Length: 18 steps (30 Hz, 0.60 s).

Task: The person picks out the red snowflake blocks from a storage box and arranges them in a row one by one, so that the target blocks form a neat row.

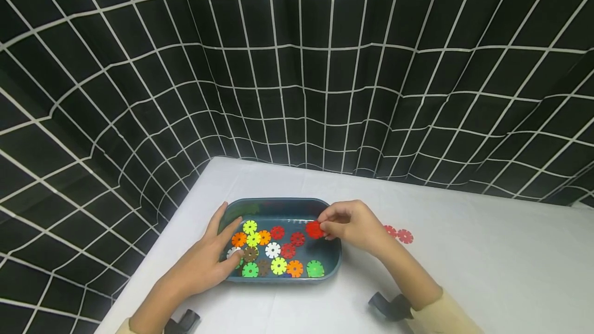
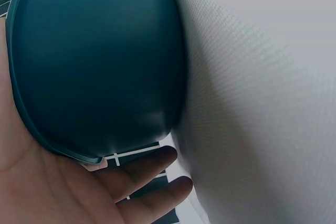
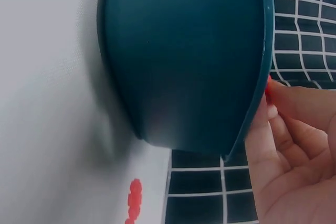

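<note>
Head cam: I look forward and down from above, grid curtain (image 1: 297, 40) across the top, bin (image 1: 287, 207) lower centre. Left wrist cam: low, close, rolled sideways, tabletop filling the right of the frame. Right wrist cam: likewise, tabletop at left. All share the bin; head and right wrist share red discs (image 1: 405, 236).

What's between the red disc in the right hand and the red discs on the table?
In the head view, the right hand itself lies between them, covering part of the tub's right rim.
</note>
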Motion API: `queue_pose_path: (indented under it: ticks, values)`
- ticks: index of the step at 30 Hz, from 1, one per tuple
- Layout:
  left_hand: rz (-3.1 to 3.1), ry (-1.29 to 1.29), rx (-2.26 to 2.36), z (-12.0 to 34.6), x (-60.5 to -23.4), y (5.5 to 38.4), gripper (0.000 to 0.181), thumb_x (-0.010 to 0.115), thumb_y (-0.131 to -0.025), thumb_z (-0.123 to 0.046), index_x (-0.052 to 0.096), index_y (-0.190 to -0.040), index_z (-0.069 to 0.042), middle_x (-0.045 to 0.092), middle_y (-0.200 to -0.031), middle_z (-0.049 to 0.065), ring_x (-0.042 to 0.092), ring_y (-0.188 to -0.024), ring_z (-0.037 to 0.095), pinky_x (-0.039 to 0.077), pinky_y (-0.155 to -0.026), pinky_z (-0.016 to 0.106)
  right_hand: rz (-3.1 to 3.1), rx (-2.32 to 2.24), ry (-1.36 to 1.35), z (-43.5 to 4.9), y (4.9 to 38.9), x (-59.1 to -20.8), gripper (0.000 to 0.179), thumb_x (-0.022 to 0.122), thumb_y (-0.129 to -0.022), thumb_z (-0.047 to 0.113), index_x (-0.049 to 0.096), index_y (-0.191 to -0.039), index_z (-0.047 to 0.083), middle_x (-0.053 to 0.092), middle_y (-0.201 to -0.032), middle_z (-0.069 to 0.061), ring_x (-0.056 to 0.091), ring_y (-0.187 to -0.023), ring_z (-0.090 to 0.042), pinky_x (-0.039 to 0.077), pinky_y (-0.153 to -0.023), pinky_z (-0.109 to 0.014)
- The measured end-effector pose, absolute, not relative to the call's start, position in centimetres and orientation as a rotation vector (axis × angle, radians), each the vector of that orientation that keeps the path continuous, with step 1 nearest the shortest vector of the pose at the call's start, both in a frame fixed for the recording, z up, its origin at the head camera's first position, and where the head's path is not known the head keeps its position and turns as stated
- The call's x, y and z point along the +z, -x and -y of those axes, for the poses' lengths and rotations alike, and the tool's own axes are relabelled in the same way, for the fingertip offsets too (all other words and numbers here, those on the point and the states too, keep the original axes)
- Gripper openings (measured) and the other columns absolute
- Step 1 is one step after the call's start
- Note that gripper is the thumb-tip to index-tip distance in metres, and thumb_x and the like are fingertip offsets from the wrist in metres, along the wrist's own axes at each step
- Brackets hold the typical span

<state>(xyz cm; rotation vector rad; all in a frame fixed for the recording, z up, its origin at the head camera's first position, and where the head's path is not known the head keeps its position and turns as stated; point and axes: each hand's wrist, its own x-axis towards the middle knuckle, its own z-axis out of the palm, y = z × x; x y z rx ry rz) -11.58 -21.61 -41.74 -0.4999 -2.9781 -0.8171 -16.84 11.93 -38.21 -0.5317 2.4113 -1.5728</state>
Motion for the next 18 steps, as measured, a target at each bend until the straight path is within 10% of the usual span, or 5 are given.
queue_pose_path:
  ticks: [18]
  values:
    - [2.981, 0.492, -0.815, 21.5, -41.6, 11.6, 0.065, 0.062, -0.091, -0.027, 0.046, -0.151, -0.008, 0.002, -0.167, 0.009, 0.054, -0.124, 0.040, 0.052, -0.086, 0.062, -2.404, -1.636, 0.487, -14.3, 16.4, -38.0, 0.010, 0.069, -0.088, -0.005, 0.074, -0.096, -0.002, 0.072, -0.085, -0.010, 0.072, -0.075, -0.026, 0.060, -0.071, -0.035]
